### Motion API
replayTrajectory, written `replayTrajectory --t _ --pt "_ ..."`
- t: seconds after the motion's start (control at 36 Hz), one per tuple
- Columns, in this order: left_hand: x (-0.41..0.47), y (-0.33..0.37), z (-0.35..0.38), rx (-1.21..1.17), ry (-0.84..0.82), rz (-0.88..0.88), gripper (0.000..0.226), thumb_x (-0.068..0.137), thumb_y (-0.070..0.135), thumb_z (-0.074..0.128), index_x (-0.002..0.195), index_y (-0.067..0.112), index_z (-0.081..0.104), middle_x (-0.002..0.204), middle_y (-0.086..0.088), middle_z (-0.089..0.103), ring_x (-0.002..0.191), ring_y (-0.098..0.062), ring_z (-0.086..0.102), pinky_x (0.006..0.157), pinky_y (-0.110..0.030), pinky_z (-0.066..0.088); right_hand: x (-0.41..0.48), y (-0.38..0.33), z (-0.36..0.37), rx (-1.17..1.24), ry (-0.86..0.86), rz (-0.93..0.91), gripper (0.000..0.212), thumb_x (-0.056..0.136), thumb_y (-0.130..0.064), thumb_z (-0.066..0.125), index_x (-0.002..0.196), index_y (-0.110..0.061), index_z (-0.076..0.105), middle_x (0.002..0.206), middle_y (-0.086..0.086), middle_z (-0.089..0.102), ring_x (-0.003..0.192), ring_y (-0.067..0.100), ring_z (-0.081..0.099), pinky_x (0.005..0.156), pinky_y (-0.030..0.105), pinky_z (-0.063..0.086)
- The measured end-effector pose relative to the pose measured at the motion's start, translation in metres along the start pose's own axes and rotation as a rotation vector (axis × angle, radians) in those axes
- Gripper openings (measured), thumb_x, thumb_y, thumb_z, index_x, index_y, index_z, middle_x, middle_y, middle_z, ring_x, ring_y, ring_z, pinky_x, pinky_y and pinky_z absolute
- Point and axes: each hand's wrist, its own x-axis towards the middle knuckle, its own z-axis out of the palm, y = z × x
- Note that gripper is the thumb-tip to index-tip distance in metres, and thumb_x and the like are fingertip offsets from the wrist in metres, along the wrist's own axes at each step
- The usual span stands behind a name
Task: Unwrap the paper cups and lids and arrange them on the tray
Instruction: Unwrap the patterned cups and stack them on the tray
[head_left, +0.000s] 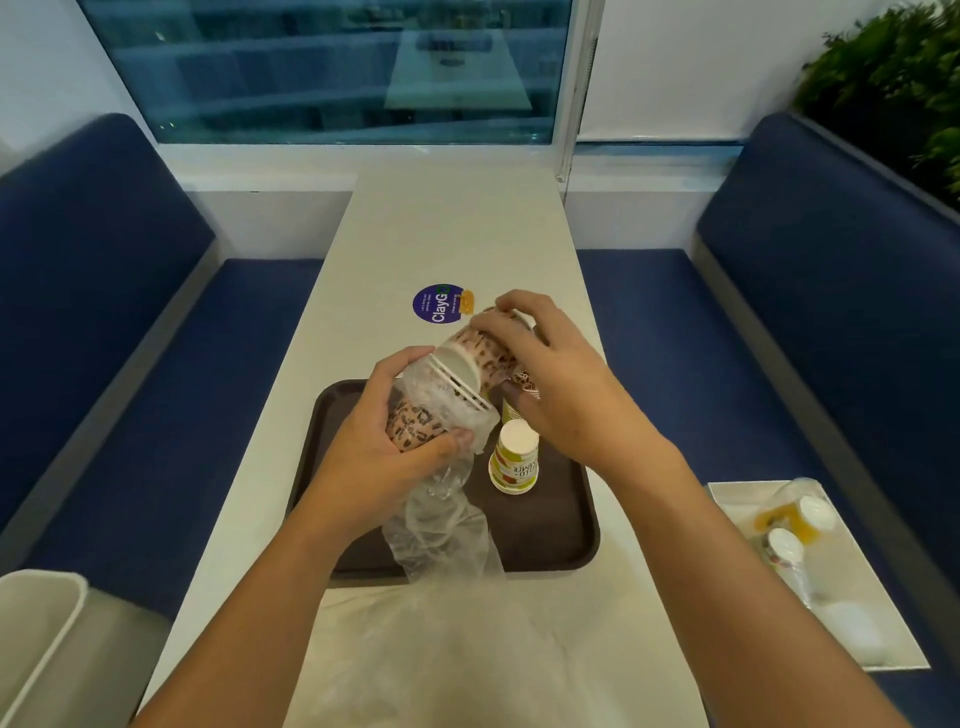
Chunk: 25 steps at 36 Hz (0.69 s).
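Over one tray (582, 540), left hand (379, 452) holding wrapped stack (415, 423), right hand (561, 389) leopard cups (493, 356)

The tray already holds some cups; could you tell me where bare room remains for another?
Free: the tray right of the upturned cup, up to its right rim. Crowded: the middle, where left hand, right hand, patterned cups and wrapper hang over it.

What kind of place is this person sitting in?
Probably a fast-food or cafeteria booth: blue padded benches flank a narrow white table below a window, and a brown serving tray lies on it.
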Motion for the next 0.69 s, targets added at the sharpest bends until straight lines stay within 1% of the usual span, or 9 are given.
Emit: replayTrajectory --t 0.06,0.11,0.19,0.33,0.42,0.5,0.56,0.64,0.69 --pt "0.004 -0.001 0.000 -0.014 0.003 -0.004 0.081 0.080 0.031 0.087 0.141 0.059 0.041 0.133 0.028 0.055 0.119 0.002 0.060 0.090 -0.026 0.060 0.004 0.010 0.000 -0.021 0.135 0.069 0.069 0.083 -0.020 0.084 0.144 -0.015 0.053 0.143 0.006 0.051 0.120 0.021 0.046 0.098 0.031 0.045" --pt "0.009 -0.002 0.001 -0.018 0.010 -0.013 0.082 0.079 0.031 0.087 0.141 0.061 0.041 0.136 0.024 0.054 0.120 -0.002 0.061 0.092 -0.027 0.060 0.007 0.021 0.004 0.042 0.237 0.239 0.068 0.082 -0.029 0.085 0.141 -0.016 0.053 0.135 0.000 0.057 0.113 0.011 0.039 0.089 0.019 0.036" --pt "0.016 -0.007 0.002 -0.013 0.017 -0.021 0.082 0.079 0.032 0.086 0.139 0.063 0.040 0.133 0.029 0.053 0.114 0.010 0.059 0.085 -0.016 0.058 0.011 0.039 0.018 0.198 0.295 0.535 0.070 0.084 -0.041 0.082 0.143 -0.022 0.050 0.134 -0.006 0.057 0.121 0.009 0.038 0.089 0.022 0.036" --pt "0.027 -0.015 0.007 0.015 0.027 -0.046 0.083 0.079 0.030 0.087 0.138 0.063 0.039 0.120 0.038 0.054 0.109 0.017 0.057 0.078 -0.011 0.055 0.005 0.067 0.056 0.230 0.115 0.731 0.071 0.084 -0.044 0.081 0.144 -0.024 0.049 0.136 -0.003 0.060 0.129 0.020 0.047 0.099 0.040 0.051" --pt "0.032 -0.019 0.010 0.044 0.022 -0.063 0.083 0.079 0.029 0.087 0.136 0.063 0.037 0.111 0.048 0.052 0.106 0.021 0.055 0.075 -0.009 0.054 -0.003 0.074 0.074 0.236 0.024 0.789 0.071 0.084 -0.046 0.081 0.144 -0.025 0.048 0.138 -0.002 0.061 0.129 0.024 0.052 0.101 0.052 0.053" --pt "0.035 -0.023 0.011 0.070 0.024 -0.076 0.081 0.080 0.031 0.088 0.132 0.064 0.035 0.110 0.050 0.049 0.105 0.024 0.053 0.072 -0.005 0.052 -0.005 0.076 0.077 0.244 0.022 0.812 0.077 0.086 -0.043 0.081 0.149 -0.025 0.042 0.145 -0.001 0.056 0.137 0.025 0.045 0.108 0.051 0.049" --pt "0.034 -0.024 0.011 0.079 0.025 -0.081 0.081 0.079 0.032 0.088 0.131 0.064 0.036 0.112 0.048 0.049 0.105 0.024 0.052 0.072 -0.005 0.051 -0.004 0.073 0.072 0.191 0.053 0.793 0.084 0.086 -0.043 0.080 0.154 -0.024 0.034 0.155 0.001 0.044 0.144 0.026 0.033 0.114 0.049 0.039" --pt "0.032 -0.023 0.011 0.086 0.026 -0.078 0.081 0.079 0.032 0.089 0.130 0.065 0.037 0.112 0.048 0.049 0.106 0.022 0.053 0.073 -0.005 0.051 -0.002 0.056 0.058 0.146 0.216 0.718 0.075 0.089 -0.043 0.074 0.152 -0.022 0.039 0.157 0.002 0.037 0.143 0.021 0.027 0.115 0.036 0.031" --pt "0.030 -0.022 0.011 0.084 0.027 -0.076 0.082 0.078 0.032 0.090 0.130 0.066 0.037 0.116 0.043 0.051 0.109 0.015 0.056 0.076 -0.010 0.054 -0.001 0.038 0.046 0.198 0.321 0.622 0.049 0.094 -0.038 0.070 0.138 -0.022 0.056 0.145 -0.001 0.047 0.131 0.012 0.034 0.106 0.012 0.025"
